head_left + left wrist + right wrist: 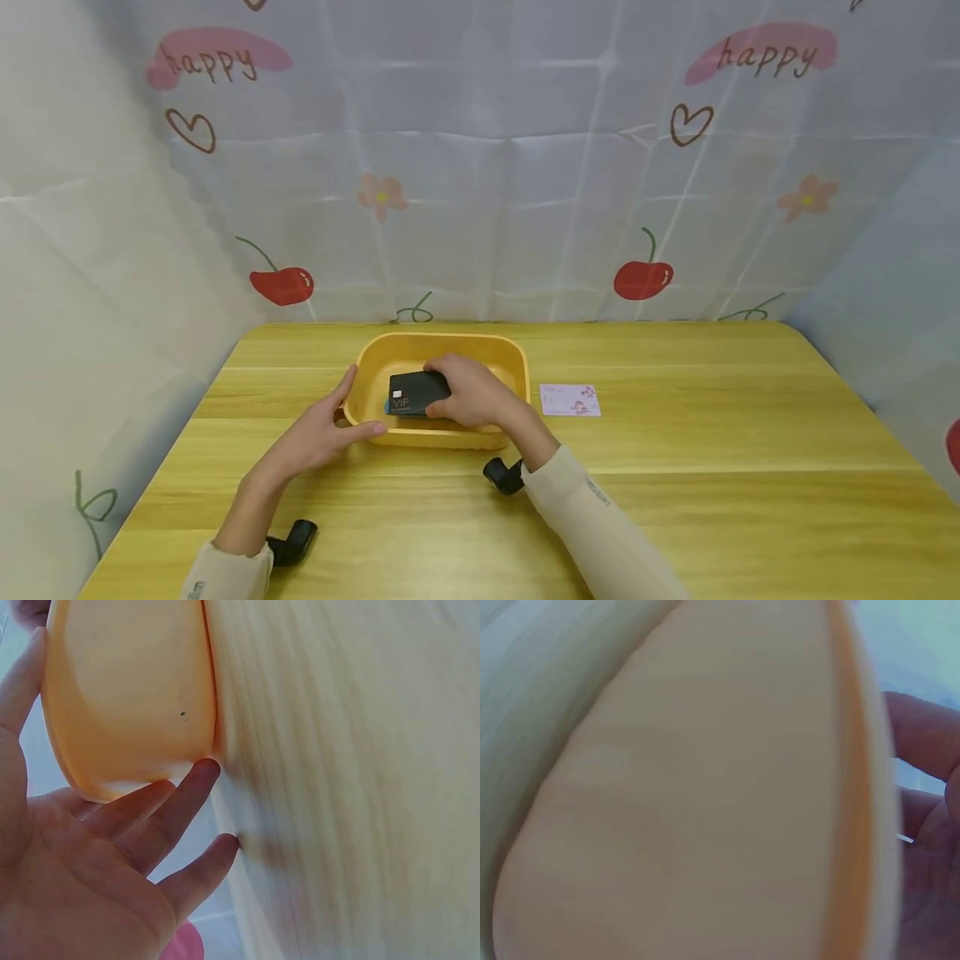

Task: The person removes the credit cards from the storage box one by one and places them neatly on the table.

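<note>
A yellow plastic basket (457, 439) stands on the wooden table. At its left end my left hand (315, 433) holds the corner, with the thumb on the near rim and the fingers around the outer side. The left wrist view shows the hand (97, 862) cupping the basket's end (135, 682), little finger off it. Inside the basket my right hand (472, 392) grips a black VIP card (411, 396) by its right end. A blue edge shows under the card. In the right wrist view the basket's wall (705, 787) hides most of the hand (930, 847).
A pale pink-and-white VIP card (570, 400) lies flat on the table (712, 433), just right of the basket. Black devices (294, 543) are strapped at both wrists. A printed curtain (480, 208) hangs behind the table's far edge.
</note>
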`<state>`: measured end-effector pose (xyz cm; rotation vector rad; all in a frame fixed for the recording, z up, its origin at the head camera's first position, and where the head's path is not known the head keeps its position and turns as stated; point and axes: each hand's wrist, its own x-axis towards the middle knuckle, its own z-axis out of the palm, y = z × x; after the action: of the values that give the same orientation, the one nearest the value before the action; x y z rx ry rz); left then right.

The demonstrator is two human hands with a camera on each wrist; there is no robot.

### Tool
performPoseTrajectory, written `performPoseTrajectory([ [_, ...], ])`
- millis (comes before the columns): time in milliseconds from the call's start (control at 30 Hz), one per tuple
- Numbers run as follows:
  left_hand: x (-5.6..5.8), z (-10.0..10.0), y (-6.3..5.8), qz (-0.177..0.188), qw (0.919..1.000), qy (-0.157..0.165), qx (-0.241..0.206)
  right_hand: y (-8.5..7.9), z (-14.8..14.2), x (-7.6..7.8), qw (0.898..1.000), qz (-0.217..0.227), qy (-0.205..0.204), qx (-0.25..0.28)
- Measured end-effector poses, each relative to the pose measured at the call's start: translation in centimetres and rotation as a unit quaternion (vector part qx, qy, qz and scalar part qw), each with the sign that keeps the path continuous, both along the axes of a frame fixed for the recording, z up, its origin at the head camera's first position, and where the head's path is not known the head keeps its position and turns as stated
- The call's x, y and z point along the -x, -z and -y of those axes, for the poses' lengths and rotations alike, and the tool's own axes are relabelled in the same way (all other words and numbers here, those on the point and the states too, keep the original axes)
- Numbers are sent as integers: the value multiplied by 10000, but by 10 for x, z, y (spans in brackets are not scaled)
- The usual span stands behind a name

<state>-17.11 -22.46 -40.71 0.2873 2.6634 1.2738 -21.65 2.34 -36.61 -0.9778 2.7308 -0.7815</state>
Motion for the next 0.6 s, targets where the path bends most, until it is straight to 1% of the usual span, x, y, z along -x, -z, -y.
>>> performPoseTrajectory([
  [100,-1,0,0,4,10000,-12,-26,-2,-8,-5,9999,-112,-17,60],
  [233,-1,0,0,-15,10000,-7,49,1,-19,-10,9996,-93,87,254],
  [433,1,0,-1,-70,9999,10,98,6,-29,-11,9972,-41,116,734],
  [600,2,0,0,-44,9999,26,91,6,-31,-11,9967,2,62,807],
])
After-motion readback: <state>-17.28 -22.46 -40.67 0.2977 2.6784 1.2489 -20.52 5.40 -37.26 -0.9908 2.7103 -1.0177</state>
